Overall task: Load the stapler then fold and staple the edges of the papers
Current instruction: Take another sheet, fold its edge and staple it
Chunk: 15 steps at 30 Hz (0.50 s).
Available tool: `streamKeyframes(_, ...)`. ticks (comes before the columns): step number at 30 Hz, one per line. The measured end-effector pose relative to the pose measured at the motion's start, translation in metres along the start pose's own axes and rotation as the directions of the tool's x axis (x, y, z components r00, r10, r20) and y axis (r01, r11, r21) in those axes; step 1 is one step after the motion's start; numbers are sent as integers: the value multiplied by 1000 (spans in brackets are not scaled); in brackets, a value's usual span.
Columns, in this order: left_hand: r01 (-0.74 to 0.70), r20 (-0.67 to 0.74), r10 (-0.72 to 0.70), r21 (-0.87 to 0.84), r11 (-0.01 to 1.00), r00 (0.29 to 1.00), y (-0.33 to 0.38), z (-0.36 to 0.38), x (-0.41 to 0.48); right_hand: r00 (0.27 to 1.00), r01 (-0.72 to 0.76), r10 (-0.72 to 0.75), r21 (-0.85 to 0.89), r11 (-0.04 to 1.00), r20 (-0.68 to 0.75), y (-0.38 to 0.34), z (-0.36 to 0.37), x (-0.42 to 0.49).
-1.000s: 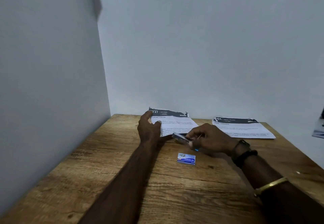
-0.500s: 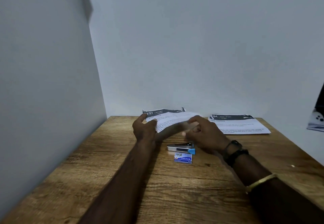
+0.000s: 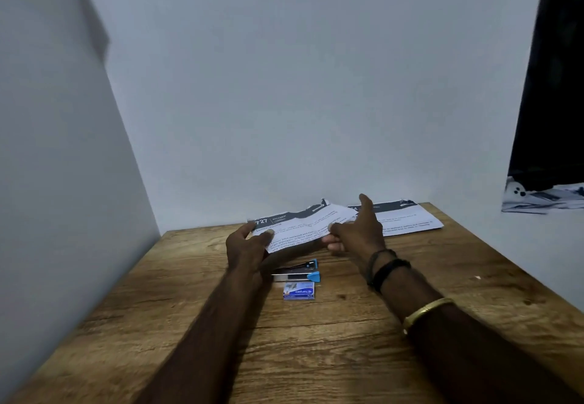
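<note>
The printed sheet (image 3: 303, 230), white with a dark header band and the number 727 at its left corner, is held up off the worktop (image 3: 316, 356) near the far middle, its near edge raised and casting a shadow below; whether its far edge touches the wood cannot be told. The left grip (image 3: 245, 247) holds the sheet at its nine o'clock edge, thumb on top and fingers curled underneath. The right grip (image 3: 357, 234) pinches the near edge toward three o'clock between thumb and curled fingers, while its forefinger sticks out straight toward the back wall (image 3: 300, 103). At six o'clock from the sheet, just below it, the stapler (image 3: 297, 272) lies on the wood: silver and dark, with blue parts at its three o'clock end, partly under the sheet's shadow. Just beside it, again at six o'clock, sits a small blue box of staples (image 3: 299, 292), flat on the worktop. At two o'clock from the held sheet a second printed sheet (image 3: 407, 219) lies flat by the wall, partly hidden behind the right grip. The right wrist wears a black band (image 3: 387, 269) and, further down the forearm, a gold bangle (image 3: 425, 309). A plain side wall (image 3: 63, 182) closes the worktop at nine o'clock, and at three o'clock a dark shape (image 3: 550, 87) stands beyond the edge.
</note>
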State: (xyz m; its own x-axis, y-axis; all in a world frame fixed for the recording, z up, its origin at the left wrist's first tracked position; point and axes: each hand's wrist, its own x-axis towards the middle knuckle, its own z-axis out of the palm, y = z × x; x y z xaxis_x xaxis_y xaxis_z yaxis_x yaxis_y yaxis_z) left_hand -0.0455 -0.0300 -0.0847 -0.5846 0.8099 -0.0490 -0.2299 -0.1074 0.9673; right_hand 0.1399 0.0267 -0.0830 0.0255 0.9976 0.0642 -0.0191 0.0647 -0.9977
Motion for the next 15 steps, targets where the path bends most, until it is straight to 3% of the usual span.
streamKeyframes(6,6,101,-7,5,1000,995,-3,20,-13,996,-26,17,-102,994,-87,-4,-16,3)
streamKeyframes(11,-32,125,23,74,997,992,-6,56,-17,976,48,-74,-129,991,-206,-6,-34,18)
streamKeyframes(15,-68,157,45,147,987,987,-16,103,-12,944,100,-170,-247,964,-283,-4,-60,36)
